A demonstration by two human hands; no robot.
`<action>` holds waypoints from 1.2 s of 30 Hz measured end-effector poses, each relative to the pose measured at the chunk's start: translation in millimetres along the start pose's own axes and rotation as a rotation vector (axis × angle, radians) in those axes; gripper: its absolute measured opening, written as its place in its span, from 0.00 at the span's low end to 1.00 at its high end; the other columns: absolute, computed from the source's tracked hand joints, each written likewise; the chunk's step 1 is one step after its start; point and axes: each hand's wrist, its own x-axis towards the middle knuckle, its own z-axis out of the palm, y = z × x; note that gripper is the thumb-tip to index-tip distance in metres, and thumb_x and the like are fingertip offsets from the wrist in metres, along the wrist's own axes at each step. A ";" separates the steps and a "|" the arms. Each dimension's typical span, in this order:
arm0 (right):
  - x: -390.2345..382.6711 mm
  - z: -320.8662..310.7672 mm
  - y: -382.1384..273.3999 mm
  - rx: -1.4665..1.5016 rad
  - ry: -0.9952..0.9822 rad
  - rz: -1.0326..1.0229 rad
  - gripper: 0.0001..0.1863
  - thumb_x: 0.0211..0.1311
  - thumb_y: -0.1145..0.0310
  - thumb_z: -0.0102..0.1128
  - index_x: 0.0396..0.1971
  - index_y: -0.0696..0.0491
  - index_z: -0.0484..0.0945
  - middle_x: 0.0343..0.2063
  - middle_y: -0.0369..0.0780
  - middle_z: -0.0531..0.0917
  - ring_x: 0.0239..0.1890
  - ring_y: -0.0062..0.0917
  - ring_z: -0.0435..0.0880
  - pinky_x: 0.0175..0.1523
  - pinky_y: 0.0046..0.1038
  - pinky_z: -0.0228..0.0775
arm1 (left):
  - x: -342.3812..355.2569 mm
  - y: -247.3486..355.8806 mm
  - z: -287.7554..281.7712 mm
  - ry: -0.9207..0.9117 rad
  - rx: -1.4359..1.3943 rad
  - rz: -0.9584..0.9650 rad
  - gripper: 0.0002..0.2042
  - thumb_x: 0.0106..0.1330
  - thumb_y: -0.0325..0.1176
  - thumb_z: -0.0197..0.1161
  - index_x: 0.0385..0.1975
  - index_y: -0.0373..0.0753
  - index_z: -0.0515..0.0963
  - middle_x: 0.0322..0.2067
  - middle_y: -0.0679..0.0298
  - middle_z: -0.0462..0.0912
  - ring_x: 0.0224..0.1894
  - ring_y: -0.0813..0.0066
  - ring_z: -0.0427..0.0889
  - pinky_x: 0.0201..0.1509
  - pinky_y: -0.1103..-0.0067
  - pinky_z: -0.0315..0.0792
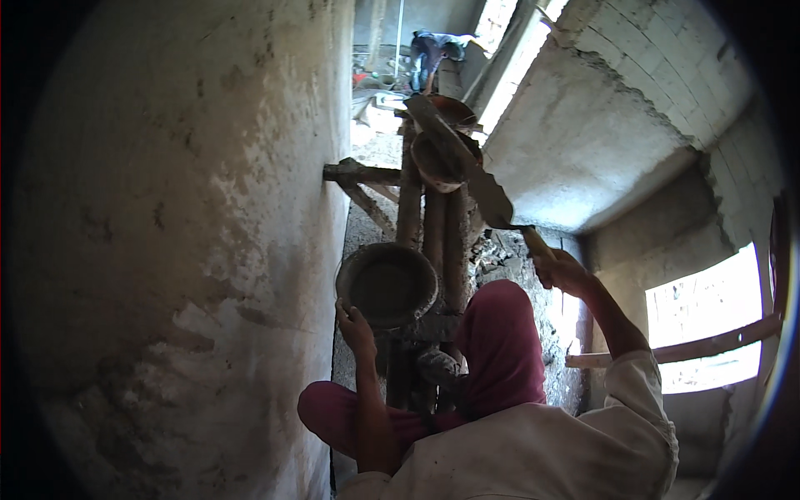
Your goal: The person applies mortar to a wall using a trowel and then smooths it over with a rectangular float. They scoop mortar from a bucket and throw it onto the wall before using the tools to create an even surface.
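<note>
My right hand [560,271] grips the wooden handle of a trowel [492,196], its blade angled up and forward. A long flat board [442,132] lies in line behind the blade, over a bucket [429,167]; whether they touch I cannot tell. My left hand [357,329] is closed on the near-left rim of a round grey basin [387,282] holding grey material. The basin is over the timber poles [456,250] of a narrow scaffold, between my knees and the buckets.
A plastered wall [208,208] rises close on my left. A wooden brace [367,200] juts beside the scaffold. A second bucket [454,110] stands farther along. A co-worker [425,58] bends over below. A bright opening [700,292] at right is crossed by a wooden bar [667,354].
</note>
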 end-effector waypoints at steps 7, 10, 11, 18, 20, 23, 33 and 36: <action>-9.1 16.3 42.9 0.205 0.139 0.022 0.17 0.53 0.74 0.64 0.41 0.55 0.68 0.39 0.44 0.81 0.40 0.26 0.81 0.40 0.28 0.78 | -7.3 -4.7 3.8 -0.012 -0.147 -0.037 0.17 0.65 0.28 0.53 0.53 0.30 0.72 0.50 0.50 0.77 0.55 0.56 0.74 0.61 0.68 0.64; 50.0 48.9 39.6 0.349 -0.209 -0.024 0.25 0.55 0.74 0.60 0.53 0.60 0.65 0.54 0.48 0.76 0.51 0.30 0.78 0.52 0.31 0.75 | -30.6 -0.7 14.1 -0.057 -0.118 0.074 0.12 0.67 0.34 0.56 0.47 0.38 0.74 0.42 0.64 0.75 0.44 0.75 0.74 0.45 0.78 0.71; 70.7 70.3 37.0 0.382 -0.311 0.001 0.28 0.56 0.74 0.59 0.57 0.61 0.64 0.57 0.47 0.74 0.53 0.30 0.77 0.55 0.31 0.74 | -37.8 8.0 16.7 -0.067 -0.121 0.133 0.11 0.67 0.34 0.57 0.45 0.37 0.76 0.42 0.64 0.76 0.44 0.75 0.74 0.49 0.79 0.70; 155.0 196.6 54.0 0.125 -0.753 0.099 0.26 0.53 0.71 0.63 0.54 0.60 0.71 0.53 0.41 0.77 0.50 0.24 0.77 0.55 0.27 0.71 | -48.4 39.0 24.8 -0.119 -0.292 0.063 0.12 0.66 0.33 0.58 0.42 0.31 0.79 0.39 0.53 0.80 0.44 0.62 0.79 0.51 0.71 0.71; 151.9 221.0 40.0 0.146 -0.824 0.097 0.26 0.51 0.73 0.64 0.53 0.59 0.71 0.51 0.41 0.78 0.49 0.24 0.78 0.52 0.24 0.72 | -50.7 40.9 27.0 -0.107 -0.183 0.093 0.15 0.66 0.38 0.60 0.44 0.32 0.79 0.43 0.47 0.77 0.47 0.58 0.78 0.52 0.68 0.71; 143.1 224.1 27.8 0.129 -0.741 0.015 0.19 0.49 0.73 0.64 0.44 0.57 0.73 0.40 0.37 0.79 0.41 0.22 0.79 0.45 0.25 0.72 | -56.0 42.1 34.2 -0.146 0.026 0.114 0.20 0.65 0.42 0.62 0.50 0.34 0.76 0.52 0.42 0.70 0.54 0.53 0.73 0.57 0.64 0.68; 127.1 140.9 2.6 -0.050 -0.042 -0.302 0.21 0.45 0.71 0.67 0.43 0.55 0.75 0.31 0.34 0.77 0.32 0.19 0.76 0.38 0.24 0.71 | -120.0 29.3 -183.8 0.714 0.154 0.622 0.33 0.64 0.49 0.58 0.66 0.39 0.61 0.63 0.45 0.60 0.65 0.48 0.60 0.64 0.59 0.56; 128.5 127.9 -29.1 -0.102 0.044 -0.369 0.22 0.44 0.70 0.67 0.43 0.56 0.75 0.30 0.33 0.77 0.32 0.19 0.75 0.35 0.23 0.69 | -134.8 146.0 -308.5 1.289 0.533 1.008 0.35 0.63 0.54 0.56 0.67 0.41 0.60 0.65 0.44 0.56 0.66 0.44 0.56 0.64 0.54 0.52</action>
